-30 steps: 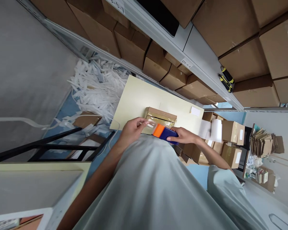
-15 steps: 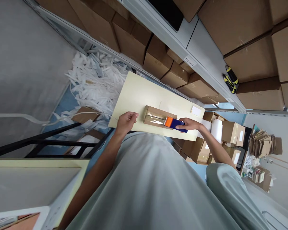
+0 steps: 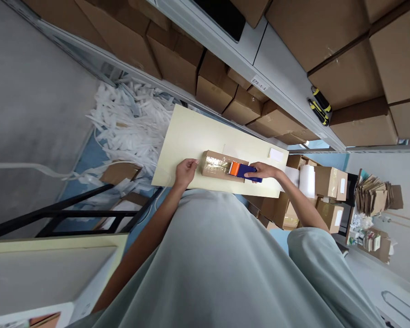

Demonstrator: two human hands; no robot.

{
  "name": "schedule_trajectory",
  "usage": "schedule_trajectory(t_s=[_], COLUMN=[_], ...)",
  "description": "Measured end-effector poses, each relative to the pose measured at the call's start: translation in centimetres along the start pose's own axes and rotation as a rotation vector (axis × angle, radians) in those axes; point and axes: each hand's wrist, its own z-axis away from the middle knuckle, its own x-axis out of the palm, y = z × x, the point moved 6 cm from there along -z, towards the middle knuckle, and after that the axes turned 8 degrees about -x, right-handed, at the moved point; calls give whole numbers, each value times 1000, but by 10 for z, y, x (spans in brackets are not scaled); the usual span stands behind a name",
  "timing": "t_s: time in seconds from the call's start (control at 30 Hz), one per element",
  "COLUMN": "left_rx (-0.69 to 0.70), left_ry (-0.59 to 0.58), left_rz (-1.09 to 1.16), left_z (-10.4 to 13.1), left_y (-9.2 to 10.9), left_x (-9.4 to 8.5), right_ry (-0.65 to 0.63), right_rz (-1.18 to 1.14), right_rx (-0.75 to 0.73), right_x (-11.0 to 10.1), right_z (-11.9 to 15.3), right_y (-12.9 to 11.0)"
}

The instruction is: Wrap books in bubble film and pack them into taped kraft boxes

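A small cardboard box with shiny clear tape along its top lies on the pale yellow tabletop. My right hand is wrapped round a dark blue and orange tape dispenser, whose orange end rests over the right part of the box. Just left of the box is my left hand, its fingers curled together near the box's left end; whether anything is between them is too small to tell. A white label pad lies at the table's right end.
Beyond the table, a shelf holds cardboard boxes, a black flat object and yellow-black cutters. White paper strips are heaped at the left. Black metal bars stand at the lower left. Boxes and a white roll sit at the right.
The camera view has shifted slightly. The tape dispenser in my right hand has moved a little left along the box. My left hand stays by the box's left end.
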Motion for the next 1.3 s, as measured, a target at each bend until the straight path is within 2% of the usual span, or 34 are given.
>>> schedule_trajectory(t_s=[0.07, 0.1, 0.23, 0.33, 0.47, 0.63, 0.83, 0.93, 1.03, 1.17, 1.23, 1.3], left_rx=[-26, -25, 125, 250, 248, 220, 271, 279, 262, 220, 216, 211], left_ry=[-64, -60, 103, 75, 81, 91, 187, 254, 307, 329, 315, 315], left_rz=[62, 74, -65, -152, -182, -101, -96, -128, -141, -138, -137, -144], left_z=[2, 5, 23, 37, 43, 40, 48, 53, 56, 57, 58, 59], left_y=[1, 2, 20, 41, 57, 57, 54, 56, 57, 59, 60, 62], left_x=[8, 8, -8, -6, 2, 6, 8, 11, 14, 20, 22, 24], right_ry=[-2, -1, 35, 56, 81, 94, -15, -64, -89, -86, -92, -110], right_rz=[1, 5, 11, -6, 4, 34, 77, 67, 73, 36, -2, -8], right_rx=[-9, -12, -1, -13, -29, -73, -138, -188, -159, -80, -74, -72], right_x=[2, 3, 7, 11, 17, 16, 15, 11, -6, -42, -54, -59], right_z=[0, 1, 5, 7, 9, 9, 9, 21, 49, 93, 103, 100], right_y=[0, 0, 0, 0, 2, 3, -7, -6, 18, 72, 94, 111])
